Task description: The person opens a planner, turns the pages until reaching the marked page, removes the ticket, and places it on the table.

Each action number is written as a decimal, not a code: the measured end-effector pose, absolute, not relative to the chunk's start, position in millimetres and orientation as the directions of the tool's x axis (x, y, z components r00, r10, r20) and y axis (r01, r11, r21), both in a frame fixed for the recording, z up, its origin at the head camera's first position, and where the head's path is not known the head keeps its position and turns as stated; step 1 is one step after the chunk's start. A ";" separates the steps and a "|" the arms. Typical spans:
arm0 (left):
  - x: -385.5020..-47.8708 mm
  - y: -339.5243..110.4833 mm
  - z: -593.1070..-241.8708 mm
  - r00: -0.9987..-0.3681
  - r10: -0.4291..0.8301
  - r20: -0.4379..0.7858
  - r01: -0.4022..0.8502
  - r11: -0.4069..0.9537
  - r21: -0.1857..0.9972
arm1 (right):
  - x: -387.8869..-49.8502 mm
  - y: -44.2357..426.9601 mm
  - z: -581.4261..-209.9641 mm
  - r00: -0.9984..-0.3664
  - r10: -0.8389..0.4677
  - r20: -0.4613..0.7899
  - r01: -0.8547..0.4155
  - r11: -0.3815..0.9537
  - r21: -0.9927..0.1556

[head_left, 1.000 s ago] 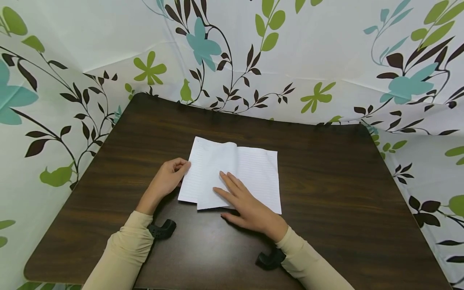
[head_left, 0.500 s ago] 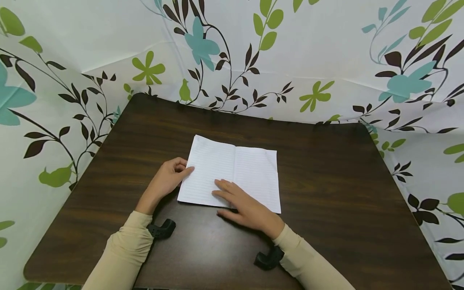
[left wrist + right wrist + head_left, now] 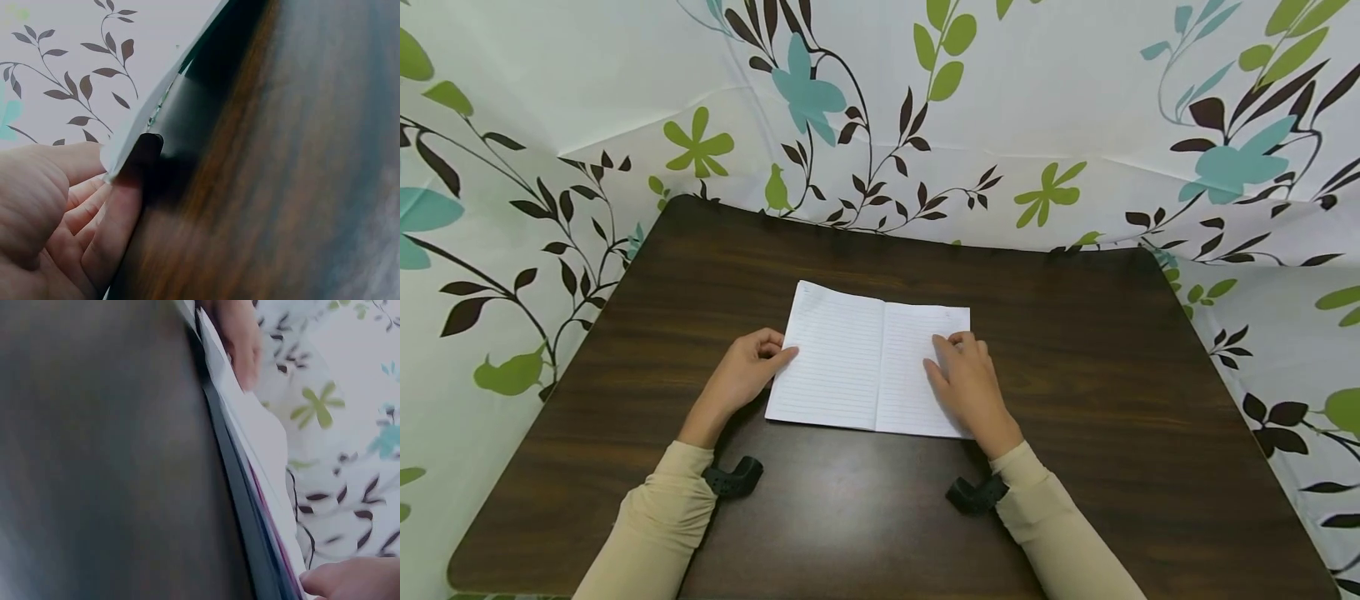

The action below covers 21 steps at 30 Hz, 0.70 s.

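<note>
The open notebook of white ruled paper lies on the dark brown wood-grain worktop, in the middle of the head frame. It should prove light and floppy: single leaves look thin enough to crease or tear if pinched hard at a corner, while the whole stack is probably a little stiffer thanks to its cover. The paper is likely dry and not very slippery, though loose sheets may slide over each other. The best hold seems to be the outer side edges, thumb on the page and fingers under the cover, so that the leaves and backing come up together.

The bare left hand has just such a grip: it pinches the edge at the centre left of the head frame, and the left wrist view shows fingers beneath. The bare right hand bends its fingers over the right page near its outer edge; whether that grip has closed on the paper, I cannot tell.

Both pages carry fine horizontal lines, with a centre fold between them and faint marks in the top corners. In the right wrist view a thin magenta line runs among the layered edges.
</note>
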<state>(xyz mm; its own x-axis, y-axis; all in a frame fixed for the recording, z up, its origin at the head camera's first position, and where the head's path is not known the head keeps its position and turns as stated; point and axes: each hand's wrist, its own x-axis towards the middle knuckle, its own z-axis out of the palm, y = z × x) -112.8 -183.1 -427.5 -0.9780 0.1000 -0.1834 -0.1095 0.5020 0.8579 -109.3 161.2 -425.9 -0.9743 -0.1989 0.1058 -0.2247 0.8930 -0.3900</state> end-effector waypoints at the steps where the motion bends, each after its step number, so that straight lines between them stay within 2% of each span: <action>1: -112.9 -183.2 -427.3 -0.978 0.099 -0.183 -0.109 0.504 0.857 | -111.9 164.6 -425.6 -0.979 -0.181 0.098 -0.205 0.899 -0.388; 12: -115.0 -183.9 -424.5 -0.981 0.108 -0.164 -0.086 0.513 0.854 | -129.5 184.8 -429.1 -0.998 -0.051 0.037 -0.062 0.906 -0.419; 17: -114.4 -182.9 -425.8 -0.977 0.099 -0.191 -0.112 0.522 0.845 | -127.5 185.6 -431.9 -0.994 -0.039 0.106 -0.078 0.914 -0.398; 21: -113.5 -182.7 -426.1 -0.975 0.091 -0.201 -0.125 0.522 0.844 | -125.7 185.2 -433.8 -0.980 -0.072 0.183 -0.130 0.937 -0.325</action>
<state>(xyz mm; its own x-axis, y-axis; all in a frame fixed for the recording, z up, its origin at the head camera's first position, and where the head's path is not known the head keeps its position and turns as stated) -113.5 -182.7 -426.1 -0.9753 0.0913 -0.2012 -0.1252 0.5219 0.8438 -125.7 185.2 -433.8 -0.9804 -0.0724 0.1833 -0.1299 0.9369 -0.3246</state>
